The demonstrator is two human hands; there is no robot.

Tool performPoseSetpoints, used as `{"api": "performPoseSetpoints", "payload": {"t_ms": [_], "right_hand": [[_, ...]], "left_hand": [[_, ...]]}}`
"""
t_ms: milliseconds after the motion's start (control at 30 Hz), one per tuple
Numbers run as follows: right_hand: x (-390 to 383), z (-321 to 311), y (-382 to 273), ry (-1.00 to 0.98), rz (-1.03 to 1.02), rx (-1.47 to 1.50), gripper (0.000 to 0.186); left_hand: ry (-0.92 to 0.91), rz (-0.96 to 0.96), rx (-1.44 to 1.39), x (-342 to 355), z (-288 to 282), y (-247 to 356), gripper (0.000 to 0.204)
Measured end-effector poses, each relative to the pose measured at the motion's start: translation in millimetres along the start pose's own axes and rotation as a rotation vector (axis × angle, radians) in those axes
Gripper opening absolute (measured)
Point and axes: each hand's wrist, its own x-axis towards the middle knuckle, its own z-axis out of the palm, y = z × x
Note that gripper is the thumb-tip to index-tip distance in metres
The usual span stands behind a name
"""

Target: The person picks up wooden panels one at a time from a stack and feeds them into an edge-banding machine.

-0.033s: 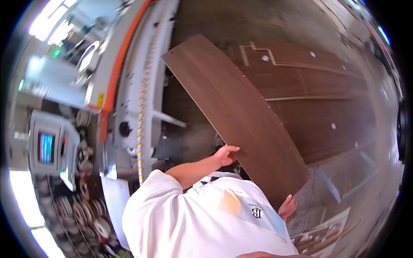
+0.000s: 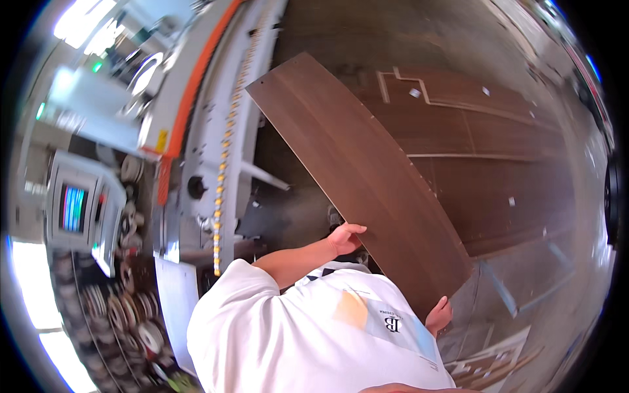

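A long dark brown wood-grain panel (image 2: 363, 154) slants across the middle, from the far left down to my body on the right. Small holes mark its far left corner. On its left long edge, my left hand (image 2: 345, 239) is closed, thumb over the top face and fingers hidden beneath. At the near right corner my right hand (image 2: 439, 316) grips the short end, thumb up, its other fingers mostly out of sight.
Left of the panel runs a long machine (image 2: 187, 105) with an orange stripe and a row of yellow rollers (image 2: 227, 144). A control screen (image 2: 74, 208) and rolls of edging (image 2: 124, 311) stand farther left. Stacks of brown boards (image 2: 498, 177) lie at right, near a blue-edged frame (image 2: 514, 298).
The machine, its rollers and the board stacks have shifted slightly to the right in view. The panel and both hands keep nearly the same place, with the grip unchanged.
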Motion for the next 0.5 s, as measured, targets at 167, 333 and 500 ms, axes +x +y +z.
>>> {"api": "performPoseSetpoints", "payload": {"t_ms": [167,333,500], "right_hand": [[49.9,3.2,-29.9,-0.125,0.081,-0.054,0.063],[95.7,15.9,-52.3,-0.216,-0.090,-0.076,0.070],[146.0,36.2,-83.9,-0.300,-0.185,-0.173,0.073]], "left_hand": [[-0.034,0.169,-0.090,-82.0,-30.9,-30.1,0.055],[0.021,0.284,-0.137,-113.9,-75.8,-62.1,0.053],[0.097,0.248,-0.091,-127.4,-114.1,-76.8,0.052]]}}
